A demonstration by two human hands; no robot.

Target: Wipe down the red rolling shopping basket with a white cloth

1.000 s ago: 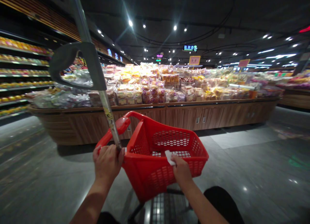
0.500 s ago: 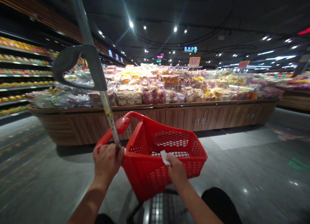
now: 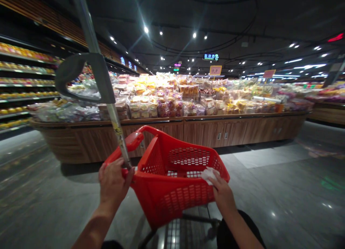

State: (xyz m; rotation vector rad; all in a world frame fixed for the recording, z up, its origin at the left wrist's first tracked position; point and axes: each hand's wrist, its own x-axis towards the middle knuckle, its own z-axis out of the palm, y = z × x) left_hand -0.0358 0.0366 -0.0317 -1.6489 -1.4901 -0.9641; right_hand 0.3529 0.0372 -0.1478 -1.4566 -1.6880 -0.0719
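A red plastic shopping cart [image 3: 151, 191] stands in front of me. My left hand [image 3: 114, 179] is closed round the near end of its handle [image 3: 132, 141]. Right by my left thumb rises a metal pole [image 3: 115, 125] with a grey loop grip [image 3: 105, 80]; whether my fingers also hold the pole I cannot tell. My right hand [image 3: 224, 195] pinches a crumpled white tissue [image 3: 210, 175] against the near rim of the basket, toward its front corner. Part of the tissue is hidden by my fingers.
Beyond the cart runs a long wooden display counter [image 3: 210, 130] heaped with bagged baked goods [image 3: 169, 101]. Price signs [image 3: 215, 70] stand above it. Stocked shelves [image 3: 24, 80] line the left side. Grey tiled floor [image 3: 269, 184] lies to the right.
My right hand has slid the tissue right along the basket's near rim, toward the front corner. My left hand keeps its place on the handle. The view has shifted slightly.
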